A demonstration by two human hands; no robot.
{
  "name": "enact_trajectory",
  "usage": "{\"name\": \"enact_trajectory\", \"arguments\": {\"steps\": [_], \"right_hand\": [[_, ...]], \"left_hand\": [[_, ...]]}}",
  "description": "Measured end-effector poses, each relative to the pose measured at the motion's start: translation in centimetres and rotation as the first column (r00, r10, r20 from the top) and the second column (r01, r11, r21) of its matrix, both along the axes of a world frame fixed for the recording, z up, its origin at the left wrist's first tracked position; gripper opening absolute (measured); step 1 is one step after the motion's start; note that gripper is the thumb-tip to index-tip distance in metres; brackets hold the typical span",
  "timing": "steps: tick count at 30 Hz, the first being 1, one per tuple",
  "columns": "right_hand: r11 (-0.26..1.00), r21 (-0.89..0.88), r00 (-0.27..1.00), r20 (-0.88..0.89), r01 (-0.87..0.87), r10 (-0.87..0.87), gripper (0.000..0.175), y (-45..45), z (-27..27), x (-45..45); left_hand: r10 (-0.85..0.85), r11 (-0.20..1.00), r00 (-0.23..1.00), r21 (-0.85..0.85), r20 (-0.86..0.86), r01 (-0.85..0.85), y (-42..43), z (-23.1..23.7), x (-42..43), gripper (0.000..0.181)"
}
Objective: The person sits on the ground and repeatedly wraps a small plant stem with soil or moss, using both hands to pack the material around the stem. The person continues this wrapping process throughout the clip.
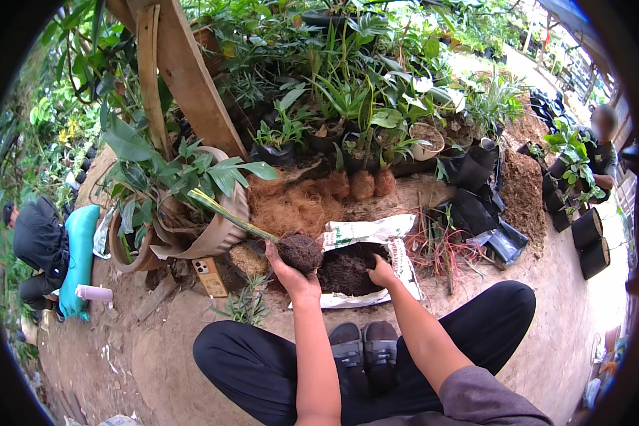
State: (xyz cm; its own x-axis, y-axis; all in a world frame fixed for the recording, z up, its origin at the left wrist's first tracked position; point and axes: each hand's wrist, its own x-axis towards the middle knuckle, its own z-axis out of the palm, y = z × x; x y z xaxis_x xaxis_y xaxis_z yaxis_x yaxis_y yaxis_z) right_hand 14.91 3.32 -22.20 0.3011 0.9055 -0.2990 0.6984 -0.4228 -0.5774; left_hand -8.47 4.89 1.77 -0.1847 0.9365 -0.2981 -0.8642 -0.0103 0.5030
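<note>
My left hand [294, 274] holds a dark ball of soil [300, 252] from below; a long variegated leaf [229, 215] sticks out of it towards the upper left. My right hand [382, 271] reaches into an opened white sack [370, 232] of dark potting soil [349, 272], its fingertips at the soil; whether they grip any is hidden. Behind the sack lies loose brown coconut fibre [293, 205]. Several fibre-wrapped balls [362, 185] with upright leaves stand beside that fibre.
Large planters [226, 213], a bowl of grain-like material [248, 259] and a phone [210, 277] are at left. Red string [447, 250] and black plastic grow bags [471, 210] lie at right. A person [601, 154] sits far right; another [42, 239] is bent over at far left.
</note>
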Motion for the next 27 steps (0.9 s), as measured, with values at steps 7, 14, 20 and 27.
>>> {"name": "enact_trajectory", "arguments": {"steps": [7, 14, 20, 27], "right_hand": [[0.994, 0.104, 0.999, 0.017, 0.029, -0.031, 0.045, -1.6, 1.1, -0.3], [0.959, 0.119, 0.901, -0.388, 0.258, -0.194, 0.049, -1.3, 3.3, 1.1], [0.961, 0.061, 0.771, -0.612, 0.269, -0.176, 0.045, -1.2, 6.0, 1.5], [0.955, 0.013, 0.757, -0.614, 0.295, -0.226, 0.031, -1.0, 8.3, 1.2]], "left_hand": [[0.017, 0.998, 0.999, -0.058, -0.041, -0.019, 0.3, -0.1, 0.9, 0.054], [-0.019, 0.998, 0.999, -0.061, -0.048, 0.016, 0.0, -0.2, 1.8, 0.053], [-0.047, 0.997, 0.999, -0.054, -0.006, 0.046, -0.3, 0.4, 2.0, 0.052], [-0.122, 0.992, 0.992, -0.035, 0.015, 0.123, -0.4, -0.8, 2.1, 0.05]]}}
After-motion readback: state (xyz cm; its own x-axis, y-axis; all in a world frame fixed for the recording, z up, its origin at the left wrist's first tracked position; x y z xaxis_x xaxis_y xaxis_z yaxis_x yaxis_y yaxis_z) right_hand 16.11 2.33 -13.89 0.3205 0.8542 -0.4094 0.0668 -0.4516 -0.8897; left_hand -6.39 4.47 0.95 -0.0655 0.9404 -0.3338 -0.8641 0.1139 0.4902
